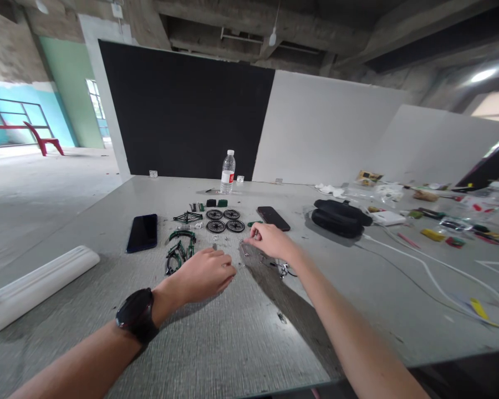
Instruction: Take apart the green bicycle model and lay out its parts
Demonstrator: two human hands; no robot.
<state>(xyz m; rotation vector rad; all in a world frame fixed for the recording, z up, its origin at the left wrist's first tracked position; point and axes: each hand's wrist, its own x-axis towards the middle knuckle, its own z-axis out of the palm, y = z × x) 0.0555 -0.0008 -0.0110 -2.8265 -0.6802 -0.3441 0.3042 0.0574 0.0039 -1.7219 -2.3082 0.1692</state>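
My left hand [203, 274], with a black watch on its wrist, rests on the grey table [233, 343] with fingers curled together over small metal bits; what they hold is hidden. My right hand [270, 241] reaches further out, its fingertips pinched on a small metal part [244, 249] lying by the table surface. Just beyond lie several black toy wheels [225, 220], a dark green miniature bike frame [188, 217] and curved green pieces [179, 250].
A dark phone [142, 233] lies at the left, another phone [273, 218] and a black pouch [340, 217] at the right. A water bottle [228, 172] stands at the back. White cable [419, 260], tools and clutter fill the right side; a white moulding [37, 285] lies at the left edge.
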